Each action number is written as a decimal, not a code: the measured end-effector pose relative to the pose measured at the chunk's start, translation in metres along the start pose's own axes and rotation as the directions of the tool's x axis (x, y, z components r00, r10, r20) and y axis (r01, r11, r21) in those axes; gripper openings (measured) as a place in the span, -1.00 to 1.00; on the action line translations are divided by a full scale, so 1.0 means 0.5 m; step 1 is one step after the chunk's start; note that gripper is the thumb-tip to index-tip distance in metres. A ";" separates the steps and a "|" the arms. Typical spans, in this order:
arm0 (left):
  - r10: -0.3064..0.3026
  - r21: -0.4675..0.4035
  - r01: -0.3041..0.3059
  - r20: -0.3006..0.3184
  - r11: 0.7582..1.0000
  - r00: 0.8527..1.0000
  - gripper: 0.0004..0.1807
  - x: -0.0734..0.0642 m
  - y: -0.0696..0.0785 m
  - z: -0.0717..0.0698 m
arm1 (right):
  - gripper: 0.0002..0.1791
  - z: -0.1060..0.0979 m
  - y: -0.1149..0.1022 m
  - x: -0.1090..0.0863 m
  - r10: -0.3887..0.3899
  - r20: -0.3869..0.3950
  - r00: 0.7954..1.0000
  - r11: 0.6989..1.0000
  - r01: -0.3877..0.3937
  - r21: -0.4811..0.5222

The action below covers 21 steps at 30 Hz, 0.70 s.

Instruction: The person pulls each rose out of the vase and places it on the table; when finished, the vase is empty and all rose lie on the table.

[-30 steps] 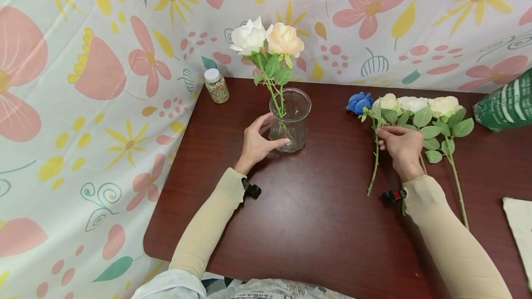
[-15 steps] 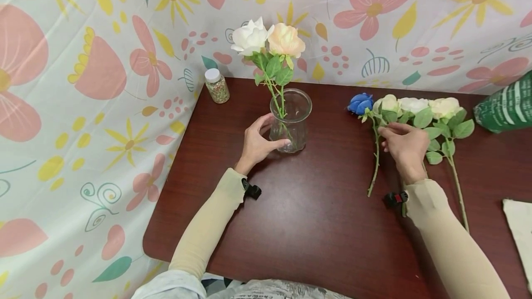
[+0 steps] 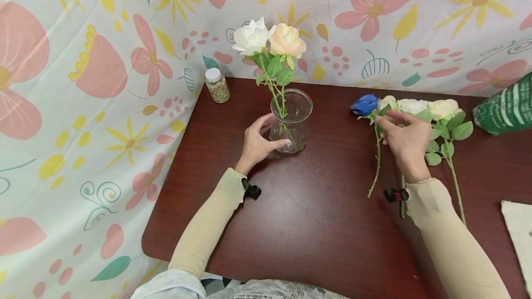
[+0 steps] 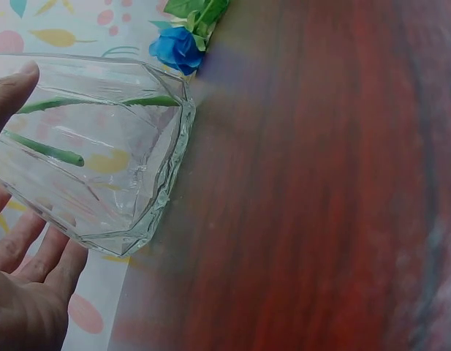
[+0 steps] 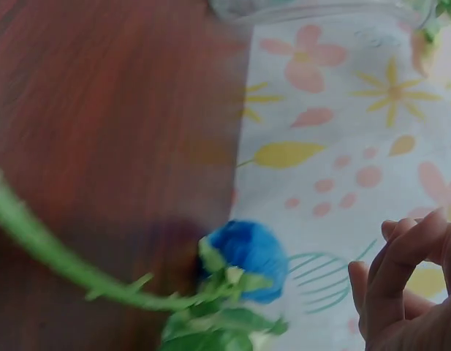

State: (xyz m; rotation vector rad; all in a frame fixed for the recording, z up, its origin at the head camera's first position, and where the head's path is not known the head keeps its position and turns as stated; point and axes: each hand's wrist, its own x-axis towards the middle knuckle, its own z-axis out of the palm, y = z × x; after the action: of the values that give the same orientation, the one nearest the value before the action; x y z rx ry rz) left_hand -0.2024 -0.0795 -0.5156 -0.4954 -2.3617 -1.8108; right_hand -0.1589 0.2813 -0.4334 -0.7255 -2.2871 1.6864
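A clear glass vase [image 3: 298, 126] stands on the table, gripped by the left hand [image 3: 255, 144] with its thumb on the near side and fingers behind. A white rose [image 3: 250, 37] and a peach rose [image 3: 287, 40] lean in the vase, their stem ends showing through the glass in the left wrist view. The right hand [image 3: 409, 140] hovers over the lying flowers, fingertips beside the top of the stem of a blue rose [image 3: 365, 105]. In the right wrist view its bent fingers [image 5: 400, 270] hold nothing visible, apart from the blue rose [image 5: 251, 259].
Several pale roses [image 3: 444, 109] lie right of the blue one, partly behind the right hand. A green printed container [image 3: 500, 107] stands at the far right. A white-capped jar [image 3: 218, 87] stands at the back left, and a beige cloth [image 3: 519, 230] lies at the right edge.
The right hand has moved slightly right and upward, its fingers spreading. The blue rose's head has turned and shifted a little to the right. The left hand and vase hold still.
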 end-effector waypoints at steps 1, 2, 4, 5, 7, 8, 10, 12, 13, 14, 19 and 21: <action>0.001 0.000 -0.001 0.000 1.000 1.000 -0.08 0.000 0.000 0.000 | -0.69 0.003 -0.007 -0.004 -0.014 0.003 1.000 1.000 0.014 0.017; 0.001 0.001 -0.001 0.000 1.000 1.000 -0.08 0.000 0.000 0.000 | -0.73 0.006 -0.013 -0.008 -0.027 0.004 1.000 0.999 0.027 0.044; 0.002 0.002 -0.002 0.000 1.000 1.000 -0.09 0.000 0.000 0.000 | -0.77 0.015 -0.027 -0.018 -0.062 0.011 0.998 0.994 0.061 0.091; 0.002 0.002 -0.002 0.000 1.000 1.000 -0.09 0.000 0.000 0.000 | -0.78 0.019 -0.034 -0.023 -0.078 0.018 0.997 0.991 0.076 0.112; 0.004 0.003 -0.004 -0.001 1.000 1.000 -0.09 0.000 0.001 -0.001 | -0.79 0.029 -0.048 -0.032 -0.116 0.033 0.993 0.981 0.109 0.161; 0.004 0.003 -0.004 -0.001 1.000 1.000 -0.09 0.000 0.001 -0.001 | -0.79 0.034 -0.055 -0.037 -0.133 0.040 0.990 0.976 0.124 0.181; 0.004 0.005 -0.004 -0.002 1.000 1.000 -0.09 0.000 0.001 -0.001 | -0.79 0.042 -0.069 -0.047 -0.168 0.060 0.984 0.971 0.155 0.181; 0.005 0.006 -0.005 -0.002 1.000 1.000 -0.09 0.000 0.000 -0.001 | -0.77 0.051 -0.083 -0.056 -0.195 0.085 0.977 0.966 0.177 0.187; 0.005 0.006 -0.005 -0.002 1.000 1.000 -0.09 0.000 -0.001 -0.001 | -0.76 0.056 -0.090 -0.061 -0.210 0.099 0.973 0.966 0.190 0.176; 0.005 0.007 -0.005 -0.001 1.000 1.000 -0.09 0.000 -0.001 0.000 | -0.75 0.060 -0.097 -0.066 -0.230 0.110 0.967 0.965 0.213 0.151; 0.005 0.008 -0.005 -0.003 1.000 1.000 -0.09 0.000 -0.001 0.000 | -0.70 0.088 -0.135 -0.087 -0.297 0.181 0.938 0.952 0.275 0.136; 0.004 0.008 -0.004 -0.004 1.000 1.000 -0.09 0.001 -0.001 0.001 | -0.70 0.102 -0.150 -0.094 -0.324 0.208 0.923 0.943 0.298 0.150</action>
State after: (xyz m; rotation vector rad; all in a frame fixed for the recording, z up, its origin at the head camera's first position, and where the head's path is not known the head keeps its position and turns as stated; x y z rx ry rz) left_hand -0.2028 -0.0793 -0.5161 -0.4952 -2.3631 -1.7981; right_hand -0.1609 0.1983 -0.3737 -0.1325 -2.2744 1.8047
